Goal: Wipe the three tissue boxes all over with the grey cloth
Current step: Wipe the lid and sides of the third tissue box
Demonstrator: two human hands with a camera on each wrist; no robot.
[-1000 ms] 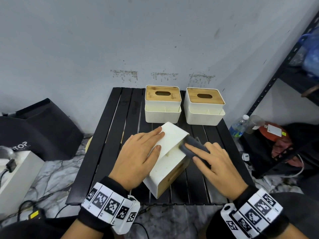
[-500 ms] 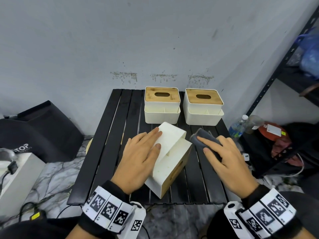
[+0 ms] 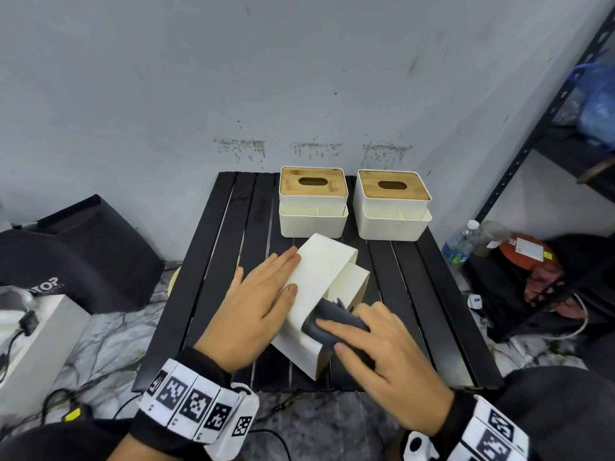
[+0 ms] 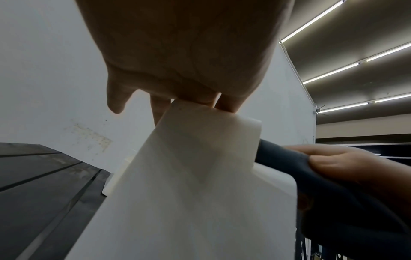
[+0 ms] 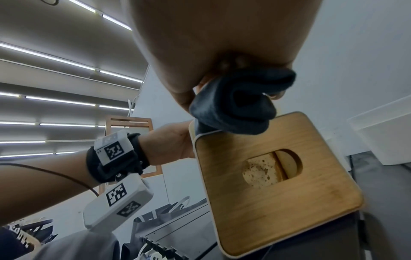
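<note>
Black slatted table (image 3: 213, 271) against a stained grey wall, carrying all 3 tissue boxes. At the far edge, toward the far right corner, 2 upright tissue boxes (image 3: 313, 201) side by side, bamboo lids up, apparently untouched for now. Nearer the front edge, about midway across, third tissue box (image 3: 324, 271) tipped on its side at an angle, white base turned up and left, bamboo lid (image 5: 278, 184) facing right and down toward the front.

Left hand (image 3: 254, 302) spread flat on the upturned white face, fingers straight, bracing rather than gripping. Right hand (image 3: 389, 354) curled round the bunched grey cloth (image 3: 332, 321), pressing it against the box's near right edge, just above the lid rim in the right wrist view.

Changed within the last second: cloth gone from the box's far upper corner, briefly out to the right and off the box, now back on it at the end nearest the front edge. Box itself barely shifted under the bracing hand.

Likely meaning: one stroke along the right side finished and another begun lower down, with wiping of this first box under way. Lid face and underside seemingly still to do, and 2 more boxes after that.
</note>
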